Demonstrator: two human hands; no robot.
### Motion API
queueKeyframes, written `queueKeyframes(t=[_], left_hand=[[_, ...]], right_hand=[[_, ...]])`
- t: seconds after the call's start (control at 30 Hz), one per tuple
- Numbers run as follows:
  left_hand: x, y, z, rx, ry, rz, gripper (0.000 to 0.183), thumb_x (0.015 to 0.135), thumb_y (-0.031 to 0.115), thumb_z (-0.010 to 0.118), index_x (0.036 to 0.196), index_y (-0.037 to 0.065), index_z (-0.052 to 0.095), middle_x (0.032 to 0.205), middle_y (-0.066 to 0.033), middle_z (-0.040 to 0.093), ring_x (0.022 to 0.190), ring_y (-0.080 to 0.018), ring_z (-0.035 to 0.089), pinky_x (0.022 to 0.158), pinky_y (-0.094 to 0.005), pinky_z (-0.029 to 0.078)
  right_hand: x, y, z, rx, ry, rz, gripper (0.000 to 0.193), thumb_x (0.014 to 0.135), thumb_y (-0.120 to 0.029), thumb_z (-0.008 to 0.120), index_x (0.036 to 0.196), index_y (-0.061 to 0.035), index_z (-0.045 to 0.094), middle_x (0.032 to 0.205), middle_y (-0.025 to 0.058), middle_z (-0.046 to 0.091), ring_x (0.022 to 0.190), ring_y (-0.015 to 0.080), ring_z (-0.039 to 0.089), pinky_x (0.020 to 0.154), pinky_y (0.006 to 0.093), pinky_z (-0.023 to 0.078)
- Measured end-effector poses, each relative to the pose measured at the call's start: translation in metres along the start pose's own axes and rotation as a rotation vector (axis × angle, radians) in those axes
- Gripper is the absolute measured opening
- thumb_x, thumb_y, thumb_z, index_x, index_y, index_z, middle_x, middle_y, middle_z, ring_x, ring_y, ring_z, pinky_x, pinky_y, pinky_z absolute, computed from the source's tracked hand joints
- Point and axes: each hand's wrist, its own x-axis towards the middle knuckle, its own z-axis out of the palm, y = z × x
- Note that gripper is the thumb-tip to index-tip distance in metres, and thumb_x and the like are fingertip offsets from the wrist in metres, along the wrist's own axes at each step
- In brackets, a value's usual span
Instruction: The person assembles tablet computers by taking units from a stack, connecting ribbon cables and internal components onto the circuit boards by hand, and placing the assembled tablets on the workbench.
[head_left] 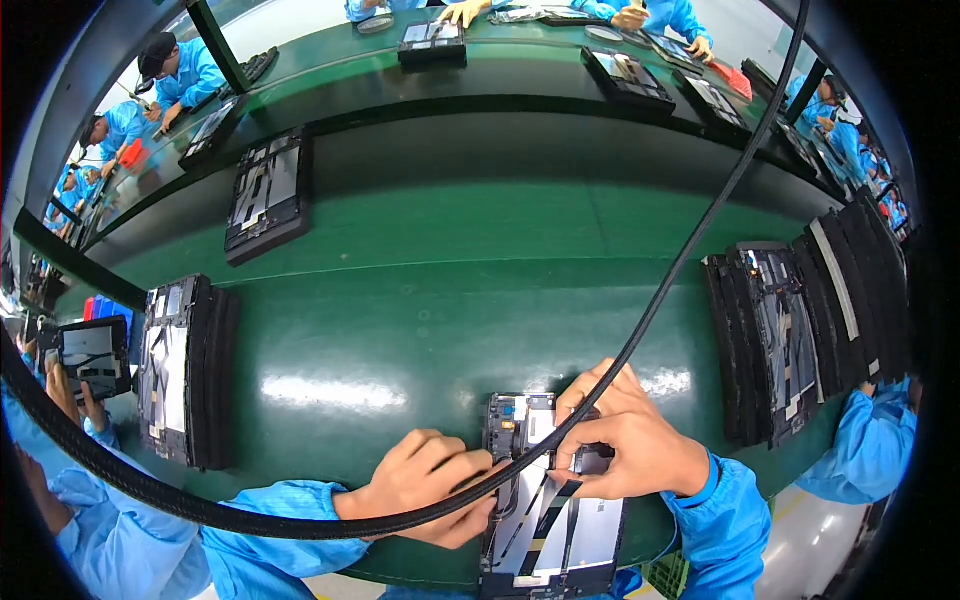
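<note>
An opened tablet [598,540] lies on the green bench in front of me, its inner boards, dark ribbon strips and silver-white panel showing. My left hand [430,488] rests at its left edge with the fingers curled together. Whatever those fingertips hold is hidden. Over the upper right of the tablet, my right hand [635,435] is closed in a pinch, thumb and forefinger around a small dark piece [592,460]. A thick black cable [300,527] passes in front of both hands and covers part of the fingers.
Stacks of opened tablets in black trays stand at the left [168,370] and right [775,340]. A single tablet [268,190] lies farther back on the green bench [420,310]. Co-workers in blue sleeves [860,440] sit at both sides and across the raised far bench.
</note>
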Motion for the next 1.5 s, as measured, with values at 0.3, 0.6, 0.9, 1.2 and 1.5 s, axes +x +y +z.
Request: queueKeyframes(t=[0.3, 0.6, 0.9, 1.2, 1.5], left_hand=[[0.0, 0.006, -0.003, 0.003, 0.01, -0.071, 0.039, 0.084, 0.025, 0.077, 0.118, 0.008, 0.085, 0.102, -0.0068, 0.076, 0.081, -0.0247, 0.065, 0.07, -0.0387, 0.049], [0.007, 0.015, -0.004, 0.021, -0.12, -0.061, 0.047, 0.089, 0.032, 0.08, 0.121, -0.001, 0.077, 0.113, -0.0109, 0.07, 0.09, -0.0228, 0.064, 0.075, -0.0374, 0.046], [0.001, -0.008, 0.007, 0.238, 0.053, 0.167, 0.027, 0.084, 0.031, 0.08, 0.106, 0.013, 0.08, 0.113, -0.0021, 0.074, 0.093, -0.0196, 0.065, 0.081, -0.0374, 0.052], [0.011, -0.024, 0.009, 0.099, -0.047, 0.381, 0.034, 0.085, 0.027, 0.076, 0.115, 0.013, 0.082, 0.108, -0.0026, 0.074, 0.095, -0.0184, 0.068, 0.093, -0.0373, 0.055], [0.03, -0.001, 0.008, -0.143, -0.207, 0.267, 0.038, 0.095, 0.029, 0.073, 0.128, 0.012, 0.08, 0.112, -0.0044, 0.071, 0.1, -0.0213, 0.064, 0.093, -0.0389, 0.051]], right_hand=[[0.0, 0.0, 0.001, 0.019, -0.002, 0.003, 0.018, 0.072, -0.023, 0.095, 0.08, -0.0163, 0.08, 0.116, 0.001, 0.061, 0.111, 0.03, 0.05, 0.09, 0.0465, 0.036], [-0.002, -0.013, -0.007, -0.024, 0.037, -0.018, 0.019, 0.075, -0.02, 0.093, 0.084, -0.015, 0.078, 0.114, 0.0014, 0.062, 0.112, 0.0297, 0.053, 0.089, 0.0459, 0.037], [-0.012, -0.025, -0.012, -0.265, 0.02, -0.043, 0.013, 0.089, -0.017, 0.084, 0.098, -0.0105, 0.077, 0.094, 0.001, 0.067, 0.102, 0.0247, 0.059, 0.084, 0.0402, 0.041], [-0.022, -0.02, -0.016, -0.147, 0.1, -0.017, 0.012, 0.089, -0.014, 0.087, 0.099, -0.0111, 0.081, 0.086, 0.0003, 0.071, 0.092, 0.0252, 0.061, 0.082, 0.0388, 0.046], [-0.035, -0.022, -0.021, 0.037, 0.103, 0.256, 0.025, 0.091, -0.009, 0.085, 0.115, -0.0057, 0.078, 0.078, 0.005, 0.072, 0.078, 0.0245, 0.064, 0.072, 0.0412, 0.051]])
